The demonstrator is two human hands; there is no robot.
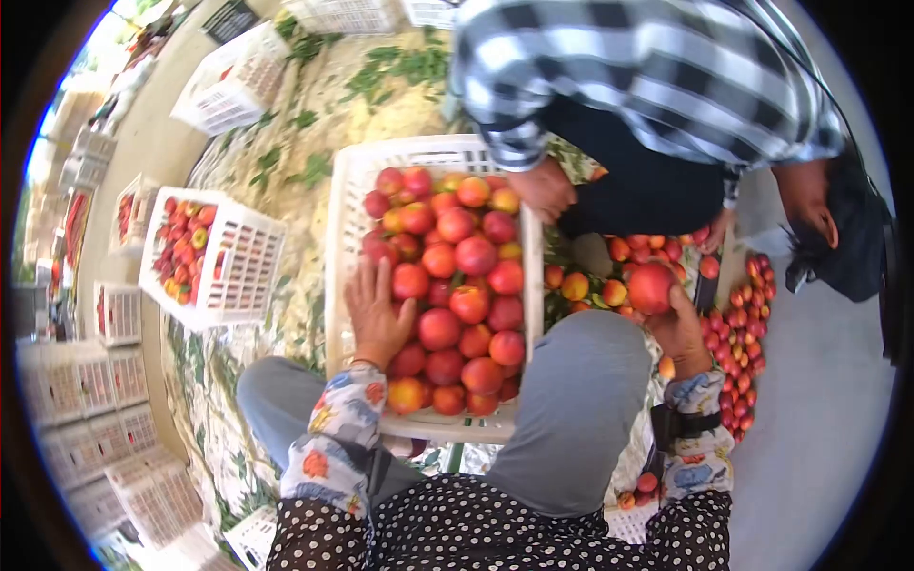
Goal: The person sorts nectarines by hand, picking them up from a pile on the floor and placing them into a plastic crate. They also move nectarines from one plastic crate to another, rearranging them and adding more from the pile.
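Observation:
Between my knees stands a white plastic crate [340, 238] filled with red and yellow nectarines [440, 328]. My left hand [377, 309] lies on the fruit along the crate's left side, its fingers stretched out and holding nothing. Over by my right knee, my right hand [678, 328] is closed around a large red nectarine [651, 288], raised above other loose fruit. More nectarines [738, 357] lie in a long heap just to the right of that hand.
A co-worker in a checked shirt [609, 67] bends in from the upper right, one hand [543, 187] at my crate's edge. Another crate of fruit [252, 262] stands to the left. Stacked crates [86, 381] line the far left. Leaves [409, 67] litter the ground sheet.

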